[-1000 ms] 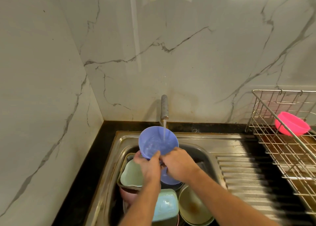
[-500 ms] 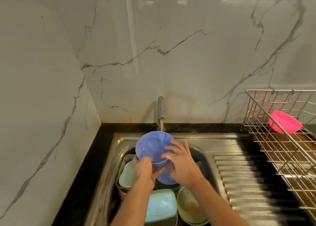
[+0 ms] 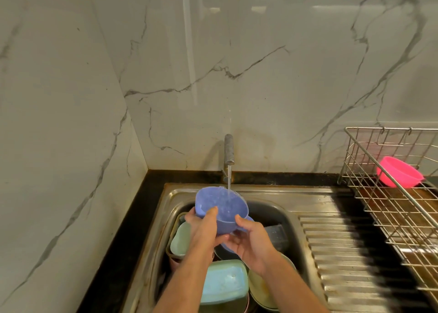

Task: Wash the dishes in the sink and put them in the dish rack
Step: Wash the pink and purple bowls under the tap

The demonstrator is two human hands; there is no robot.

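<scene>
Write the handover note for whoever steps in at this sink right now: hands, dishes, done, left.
Left hand grips the blue bowl at its near rim; right hand cups it from below.
Bowl is tilted under the running tap, over the sink.
Done: one pink bowl sits in the dish rack.
Left: finish rinsing the blue bowl and rack it, then wash the green containers and other dishes piled in the sink.

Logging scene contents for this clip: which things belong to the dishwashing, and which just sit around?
In the job: blue bowl, left hand, right hand, tap, sink, dish rack, pink bowl.
Around: marble wall, black counter.
</scene>
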